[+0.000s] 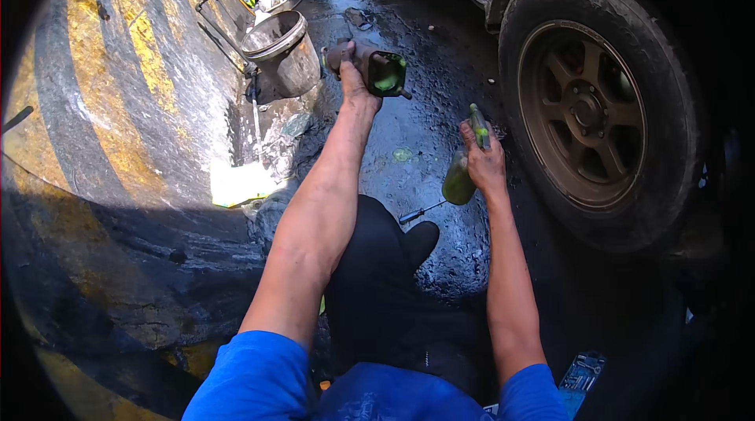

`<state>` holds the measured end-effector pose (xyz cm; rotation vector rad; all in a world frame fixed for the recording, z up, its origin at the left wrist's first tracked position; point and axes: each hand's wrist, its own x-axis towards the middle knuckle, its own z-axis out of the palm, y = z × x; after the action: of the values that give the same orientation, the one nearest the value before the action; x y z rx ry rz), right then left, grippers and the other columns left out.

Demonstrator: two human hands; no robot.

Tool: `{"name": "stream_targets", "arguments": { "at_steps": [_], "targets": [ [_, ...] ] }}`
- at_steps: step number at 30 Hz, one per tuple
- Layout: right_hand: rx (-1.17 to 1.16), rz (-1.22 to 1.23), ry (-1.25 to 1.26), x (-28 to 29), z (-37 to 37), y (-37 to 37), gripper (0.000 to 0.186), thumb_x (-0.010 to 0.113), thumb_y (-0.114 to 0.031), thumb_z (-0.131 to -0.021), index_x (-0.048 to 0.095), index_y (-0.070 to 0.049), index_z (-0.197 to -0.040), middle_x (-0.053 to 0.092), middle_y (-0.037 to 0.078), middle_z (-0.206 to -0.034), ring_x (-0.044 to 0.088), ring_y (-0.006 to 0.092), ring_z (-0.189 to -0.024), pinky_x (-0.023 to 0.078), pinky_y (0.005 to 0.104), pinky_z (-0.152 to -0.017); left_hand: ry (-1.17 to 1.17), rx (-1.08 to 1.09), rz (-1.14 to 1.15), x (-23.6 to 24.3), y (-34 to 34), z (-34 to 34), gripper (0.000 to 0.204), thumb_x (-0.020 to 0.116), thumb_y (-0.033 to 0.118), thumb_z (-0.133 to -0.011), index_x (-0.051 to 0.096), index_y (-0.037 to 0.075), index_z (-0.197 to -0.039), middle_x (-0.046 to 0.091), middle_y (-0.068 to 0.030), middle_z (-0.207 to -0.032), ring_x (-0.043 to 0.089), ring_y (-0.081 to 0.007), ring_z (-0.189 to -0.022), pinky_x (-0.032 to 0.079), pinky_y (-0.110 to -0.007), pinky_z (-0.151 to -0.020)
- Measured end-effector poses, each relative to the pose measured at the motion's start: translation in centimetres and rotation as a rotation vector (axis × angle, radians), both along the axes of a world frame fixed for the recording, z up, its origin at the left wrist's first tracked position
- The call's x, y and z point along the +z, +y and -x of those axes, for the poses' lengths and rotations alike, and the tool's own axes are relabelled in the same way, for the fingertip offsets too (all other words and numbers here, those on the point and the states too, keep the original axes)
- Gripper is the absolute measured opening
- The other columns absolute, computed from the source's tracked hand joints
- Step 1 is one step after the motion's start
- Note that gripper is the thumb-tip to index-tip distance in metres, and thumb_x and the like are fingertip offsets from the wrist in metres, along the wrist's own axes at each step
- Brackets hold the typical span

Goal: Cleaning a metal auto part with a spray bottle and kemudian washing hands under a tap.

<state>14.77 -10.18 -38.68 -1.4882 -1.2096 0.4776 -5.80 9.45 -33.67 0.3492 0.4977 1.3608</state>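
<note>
My left hand [356,84] is wrapped round a dark metal housing, held out over the wet floor. The open square end of this metal housing [388,73] faces me, and bright green wetness shows inside it. To the right, my right hand [487,165] grips a spray bottle [458,182] by its neck. The bottle is see-through green with some liquid in its body, and its green head sticks up above my fingers. Between my knee and the bottle, a screwdriver [421,212] lies on the ground.
A dirty bucket [283,51] stands beyond my left forearm, with a white container [273,3] behind it. A vehicle wheel [586,110] rises at the right. Yellow-and-black striped concrete [118,67] slopes at the left. A blue tool case [580,378] sits at the lower right.
</note>
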Motion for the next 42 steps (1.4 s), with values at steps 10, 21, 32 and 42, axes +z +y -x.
{"name": "stream_targets", "arguments": {
  "at_steps": [10, 21, 32, 42],
  "targets": [
    [-0.152, 0.631, -0.116, -21.6, -10.0, -6.5, 0.088, 0.066, -0.058, -0.088, 0.043, 0.007, -0.142, 0.042, 0.037, -0.143, 0.040, 0.0468, -0.136, 0.032, 0.0442, -0.115, 0.008, 0.139, 0.082, -2.7, 2.8, 8.6, 0.036, 0.050, 0.041, -0.088, 0.066, 0.010, -0.099, 0.070, -0.0117, -0.100, 0.067, -0.0321, -0.091, 0.056, -0.051, -0.085],
    [-0.263, 0.506, -0.057, -26.7, -9.2, -10.6, 0.054, 0.074, -0.034, -0.085, 0.062, -0.005, -0.129, 0.063, 0.020, -0.125, 0.057, 0.0372, -0.119, 0.044, 0.0435, -0.104, 0.232, 0.253, 0.308, -5.8, 8.2, 11.7, 0.044, 0.050, 0.043, -0.095, 0.067, 0.012, -0.122, 0.069, -0.0073, -0.122, 0.060, -0.0318, -0.119, 0.029, -0.063, -0.113],
    [-0.153, 0.797, -0.141, -22.5, -10.8, -12.4, 0.033, 0.064, -0.015, -0.080, 0.068, -0.007, -0.112, 0.061, 0.019, -0.125, 0.058, 0.0363, -0.120, 0.047, 0.0446, -0.103, 0.529, 0.032, 0.119, -6.1, 9.0, -0.4, 0.040, 0.050, 0.038, -0.096, 0.069, 0.007, -0.113, 0.071, -0.0097, -0.111, 0.065, -0.0263, -0.103, 0.048, -0.046, -0.094],
    [0.122, 1.166, -0.331, -17.4, -13.3, -12.9, 0.114, 0.083, -0.060, -0.066, 0.034, -0.003, -0.152, 0.039, 0.029, -0.150, 0.036, 0.0392, -0.143, 0.036, 0.0432, -0.115, 0.247, 0.319, 0.000, -9.9, 7.4, 2.1, 0.037, 0.052, 0.035, -0.094, 0.059, 0.010, -0.121, 0.063, -0.0046, -0.116, 0.058, -0.0209, -0.106, 0.049, -0.037, -0.092]
  ]
}}
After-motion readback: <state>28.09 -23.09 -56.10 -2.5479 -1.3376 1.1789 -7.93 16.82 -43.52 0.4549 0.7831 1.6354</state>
